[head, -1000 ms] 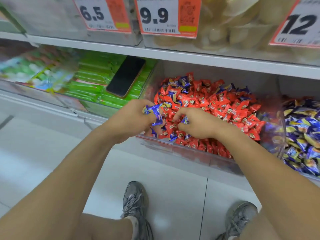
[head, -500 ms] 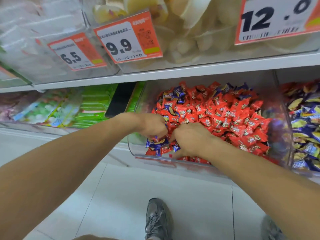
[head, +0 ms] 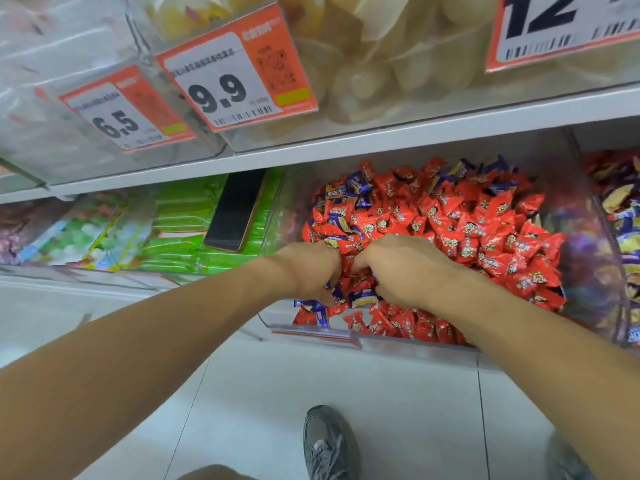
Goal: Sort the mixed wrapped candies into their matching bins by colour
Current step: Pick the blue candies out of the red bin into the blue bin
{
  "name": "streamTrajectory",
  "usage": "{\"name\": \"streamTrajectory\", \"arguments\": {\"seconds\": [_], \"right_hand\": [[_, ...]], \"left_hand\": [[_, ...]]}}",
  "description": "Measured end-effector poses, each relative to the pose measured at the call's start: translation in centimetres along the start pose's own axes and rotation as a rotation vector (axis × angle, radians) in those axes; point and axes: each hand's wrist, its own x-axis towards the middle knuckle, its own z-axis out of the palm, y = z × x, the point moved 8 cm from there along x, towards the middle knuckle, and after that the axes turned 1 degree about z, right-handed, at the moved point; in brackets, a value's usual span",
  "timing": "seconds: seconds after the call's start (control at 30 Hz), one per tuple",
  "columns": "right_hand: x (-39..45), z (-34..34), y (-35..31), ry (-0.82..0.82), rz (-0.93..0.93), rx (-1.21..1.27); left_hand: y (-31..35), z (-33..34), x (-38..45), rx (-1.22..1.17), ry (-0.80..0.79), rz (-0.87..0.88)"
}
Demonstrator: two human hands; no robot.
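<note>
Both your hands have dropped deeper into the red-candy bin (head: 313, 336) since a moment ago. Your left hand (head: 310, 271) grips a bunch of blue-wrapped candies (head: 313, 304), poking out below it near the bin's front lip, long axes roughly left-right, twisted ends pointing left. Your right hand (head: 403, 271) curls into the red candies (head: 485, 237); what it pinches, I cannot tell. More blue strays (head: 356, 187) wait at the back, so I'd say sorting's only partway.

Shop, candy aisle, price tags (head: 239, 77) at 11 o'clock on clear bins, white shelf (head: 381, 140) at 12, loose wrapped candies (head: 467, 230) at 2, tiled floor (head: 398, 410) at 6
</note>
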Motion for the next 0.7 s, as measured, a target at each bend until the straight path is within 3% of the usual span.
{"name": "streamTrajectory", "arguments": {"seconds": [0.27, 0.43, 0.57, 0.7], "right_hand": [[0.5, 1.2, -1.5, -0.124, -0.069, 0.021], [0.8, 2.0, -2.0, -0.181, -0.054, -0.025], [0.8, 1.8, -2.0, -0.161, -0.054, -0.025], [0.4, 1.7, -1.9, -0.139, -0.095, 0.028]], "left_hand": [[-0.2, -0.9, -0.5, -0.027, -0.078, 0.063], [0.4, -0.7, -0.8, 0.275, -0.163, 0.111], [0.8, 0.1, -0.5, 0.408, -0.268, 0.096], [0.6, 0.1, 0.1, 0.412, -0.236, 0.058]]}}
